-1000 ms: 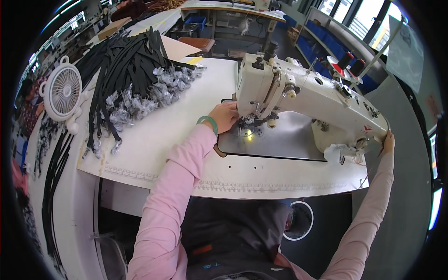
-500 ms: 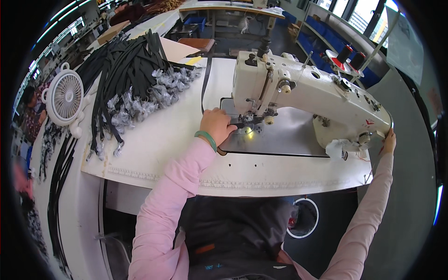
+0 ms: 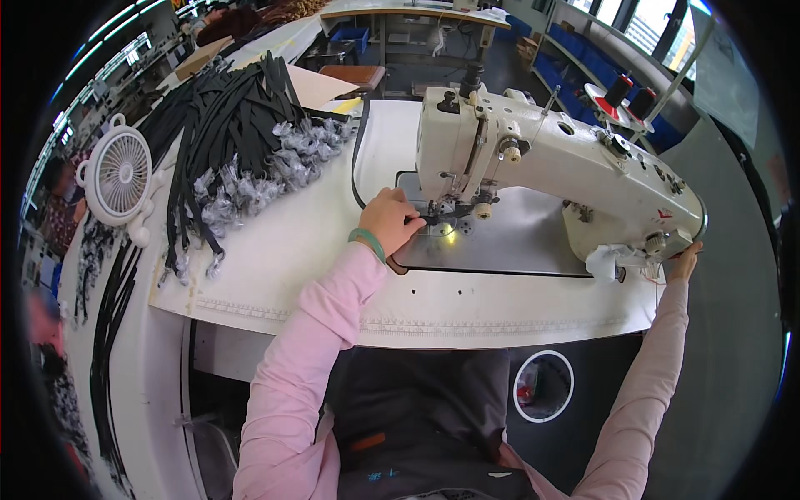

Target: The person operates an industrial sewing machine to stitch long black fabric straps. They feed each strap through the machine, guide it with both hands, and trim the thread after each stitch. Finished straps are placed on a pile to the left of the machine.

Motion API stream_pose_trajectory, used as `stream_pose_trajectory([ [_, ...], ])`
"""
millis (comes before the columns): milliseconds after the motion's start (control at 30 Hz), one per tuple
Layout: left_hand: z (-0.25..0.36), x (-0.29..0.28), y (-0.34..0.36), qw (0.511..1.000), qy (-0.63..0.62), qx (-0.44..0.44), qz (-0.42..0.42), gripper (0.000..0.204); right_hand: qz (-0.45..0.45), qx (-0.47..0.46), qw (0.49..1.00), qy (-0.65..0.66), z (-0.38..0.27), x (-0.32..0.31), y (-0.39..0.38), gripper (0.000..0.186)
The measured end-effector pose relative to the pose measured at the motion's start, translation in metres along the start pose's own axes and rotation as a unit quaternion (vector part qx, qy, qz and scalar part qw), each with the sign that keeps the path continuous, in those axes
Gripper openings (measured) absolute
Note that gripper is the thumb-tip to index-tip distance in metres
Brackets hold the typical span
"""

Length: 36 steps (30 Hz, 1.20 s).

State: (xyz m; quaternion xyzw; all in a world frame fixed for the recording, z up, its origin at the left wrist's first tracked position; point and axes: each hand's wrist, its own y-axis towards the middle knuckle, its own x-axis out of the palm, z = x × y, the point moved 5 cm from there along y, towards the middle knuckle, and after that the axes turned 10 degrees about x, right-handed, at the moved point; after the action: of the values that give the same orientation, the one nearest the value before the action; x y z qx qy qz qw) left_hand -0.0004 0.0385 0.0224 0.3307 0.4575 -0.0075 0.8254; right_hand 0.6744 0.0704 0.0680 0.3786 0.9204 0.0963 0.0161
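Note:
A white sewing machine (image 3: pixel 533 133) stands on the table, its small lamp lighting the metal plate under the needle. My left hand (image 3: pixel 390 222), with a green bangle at the wrist, pinches a black strap (image 3: pixel 356 167) just left of the presser foot. From the hand the strap's free length curves back across the tabletop, while its front end runs under the foot. At the machine's far right end my right hand (image 3: pixel 685 262) grips the handwheel (image 3: pixel 702 223) from below, its fingers partly hidden behind it.
A heap of black straps (image 3: pixel 225 117) with crinkled clear wrapping on their ends lies at the left. Beside it is a white fan (image 3: pixel 121 171). Thread cones (image 3: pixel 618 90) stand behind the machine at the right. A white-rimmed bin (image 3: pixel 543 387) sits below the table edge.
My right hand has moved down and slightly left on the handwheel. Behind my left hand the strap bows further left; the left hand keeps its pinch.

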Motion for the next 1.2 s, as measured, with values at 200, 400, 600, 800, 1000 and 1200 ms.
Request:
stream_pose_trajectory([
  [200,0.001,0.001,0.001,1.000,0.013,-0.009,-0.004,0.013,0.037,-0.001,0.988,-0.152,-0.052,-0.009,0.041,0.056],
  [400,-0.001,0.001,0.004,1.000,0.019,-0.006,-0.002,0.013,0.036,-0.001,0.987,-0.155,0.012,-0.021,0.023,0.062],
  [600,-0.004,0.001,0.002,0.999,0.028,-0.015,-0.009,0.013,0.068,-0.061,0.976,-0.200,-0.025,-0.021,0.057,0.060],
  [800,-0.003,0.004,0.006,0.999,0.027,-0.019,-0.017,0.014,0.096,0.033,0.964,-0.248,-0.026,-0.037,0.052,0.054],
  [1000,-0.003,0.007,0.008,0.999,0.043,0.001,-0.012,0.014,0.141,-0.081,0.956,-0.243,-0.031,-0.031,0.011,0.060],
  [1200,-0.003,0.006,0.007,0.999,0.039,-0.008,-0.007,0.013,-0.014,-0.110,0.936,-0.335,-0.077,-0.012,0.066,0.052],
])
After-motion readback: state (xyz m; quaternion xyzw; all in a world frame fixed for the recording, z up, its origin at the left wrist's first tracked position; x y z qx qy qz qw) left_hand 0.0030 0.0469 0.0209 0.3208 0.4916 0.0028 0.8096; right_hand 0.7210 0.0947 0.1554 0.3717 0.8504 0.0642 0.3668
